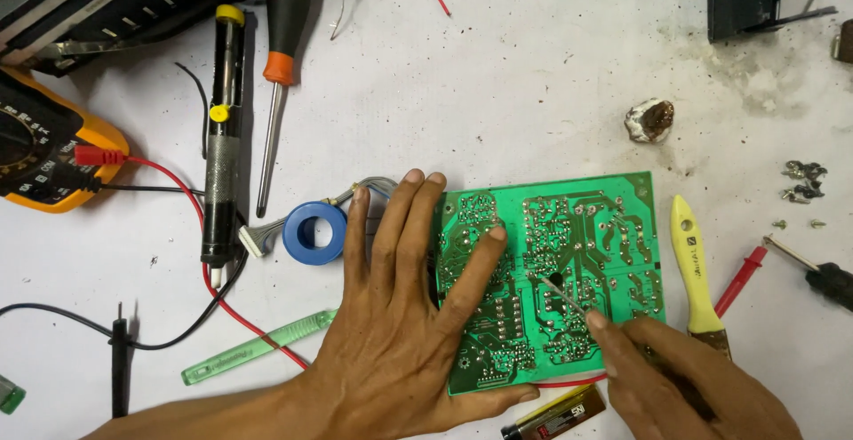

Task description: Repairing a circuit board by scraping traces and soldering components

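Head view: left hand (395, 316) lies flat on the white surface (533, 93), fingers (475, 267) spread wide, index and thumb side pressing the left part of the green board (604, 227). Nothing gripped, just holding it down. Board lies solder side up, directly under and right of the left fingers.

Right hand (684, 387) comes in from the lower right, fingers pinched narrow on a thin metal probe (560, 296). Probe tip touches the board near a dark spot at its centre, just right of the left index finger.

Left of the left fingers: blue tape roll (314, 233) with a grey ribbon cable (267, 236) beside it, just apart from the pinky. Further left, a black desoldering pump (222, 138) with yellow cap, and an orange-collared screwdriver (280, 67), both lying lengthwise. Far left, an orange multimeter (40, 151) with red lead (191, 209) and black lead running under the left wrist. Green clear tweezers (258, 347) lie near the left wrist.

Right of the right fingers: yellow-handled brush (693, 262) just beside the board edge, a red probe (742, 280) next to it, loose screws (804, 182) further off. A battery (555, 418) lies just below the board, between both hands. A brownish lump (650, 120) sits above the board, well apart.
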